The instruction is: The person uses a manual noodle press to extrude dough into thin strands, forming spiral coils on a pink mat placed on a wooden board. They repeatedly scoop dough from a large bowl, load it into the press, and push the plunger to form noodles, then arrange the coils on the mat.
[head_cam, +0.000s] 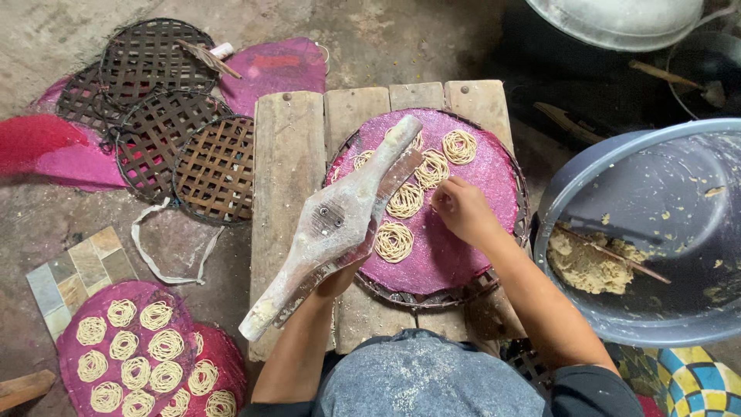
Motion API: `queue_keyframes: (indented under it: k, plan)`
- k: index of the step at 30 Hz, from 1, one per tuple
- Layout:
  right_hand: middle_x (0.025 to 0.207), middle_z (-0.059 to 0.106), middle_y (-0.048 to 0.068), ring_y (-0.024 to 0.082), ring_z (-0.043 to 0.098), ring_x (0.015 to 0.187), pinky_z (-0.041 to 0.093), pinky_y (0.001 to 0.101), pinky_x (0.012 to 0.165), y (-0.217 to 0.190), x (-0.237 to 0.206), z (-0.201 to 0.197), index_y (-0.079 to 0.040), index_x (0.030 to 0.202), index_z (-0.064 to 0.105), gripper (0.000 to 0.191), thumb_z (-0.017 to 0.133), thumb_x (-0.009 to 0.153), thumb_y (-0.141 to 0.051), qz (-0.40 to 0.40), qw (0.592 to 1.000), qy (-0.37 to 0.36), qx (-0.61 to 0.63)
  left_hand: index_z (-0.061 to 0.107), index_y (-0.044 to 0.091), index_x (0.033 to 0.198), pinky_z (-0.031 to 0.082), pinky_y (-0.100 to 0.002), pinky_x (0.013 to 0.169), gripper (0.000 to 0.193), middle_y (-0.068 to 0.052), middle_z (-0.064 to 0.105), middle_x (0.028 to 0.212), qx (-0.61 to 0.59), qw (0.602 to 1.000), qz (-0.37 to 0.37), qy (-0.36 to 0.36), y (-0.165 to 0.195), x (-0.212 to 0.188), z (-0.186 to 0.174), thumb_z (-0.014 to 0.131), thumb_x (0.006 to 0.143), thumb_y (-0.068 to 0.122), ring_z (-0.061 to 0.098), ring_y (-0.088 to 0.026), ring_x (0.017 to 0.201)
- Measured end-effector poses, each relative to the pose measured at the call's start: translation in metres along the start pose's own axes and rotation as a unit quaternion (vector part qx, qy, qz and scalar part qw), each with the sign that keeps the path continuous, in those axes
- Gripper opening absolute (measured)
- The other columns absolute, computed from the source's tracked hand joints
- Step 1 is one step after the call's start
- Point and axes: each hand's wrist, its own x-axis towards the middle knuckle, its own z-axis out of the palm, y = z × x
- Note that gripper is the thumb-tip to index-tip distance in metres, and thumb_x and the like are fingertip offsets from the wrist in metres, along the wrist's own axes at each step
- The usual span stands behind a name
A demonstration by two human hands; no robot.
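My left hand (340,279) grips a long wooden dough press (333,224) from below, holding it slanted above the left side of a round pink mat (494,174). The mat lies on a woven tray resting on a wooden plank stool (289,166). Several pale noodle coils (394,241) lie on the mat. My right hand (461,208) touches the mat beside a coil (432,168), fingers pinched near the press's lower end. Flour dusts the press.
A grey plastic basin (617,166) with dough (590,262) and a stick stands at right. Empty woven trays (158,116) and pink mats lie at far left. A filled mat of coils (131,347) sits bottom left, beside a tile piece (73,274).
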Motion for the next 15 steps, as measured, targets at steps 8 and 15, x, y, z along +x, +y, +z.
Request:
queue_keyframes:
  k: [8,15]
  plan:
    - [0.09,0.063,0.016,0.037,0.065,0.077,0.053,0.0468,0.067,0.0,0.017,0.011,-0.013,0.122,0.069,0.036,0.067,0.088,-0.003,-0.053,0.986,-0.029,-0.154,0.055,0.006,0.139,0.053,-0.034,0.103,0.055,-0.007,0.062,0.129,0.243,0.961,0.122,0.042,0.01,-0.006,0.01,0.081,0.092,0.019,0.062,-0.017,0.117]
    - [0.099,0.063,0.016,0.037,0.067,0.079,0.054,0.045,0.067,0.003,0.001,-0.008,-0.004,0.098,0.065,0.014,0.07,0.086,-0.006,-0.023,0.993,-0.001,-0.114,0.057,0.006,0.136,0.053,-0.034,0.102,0.051,-0.007,0.063,0.127,0.334,0.93,0.146,0.046,0.02,-0.006,0.031,0.079,0.092,0.019,0.063,-0.018,0.115]
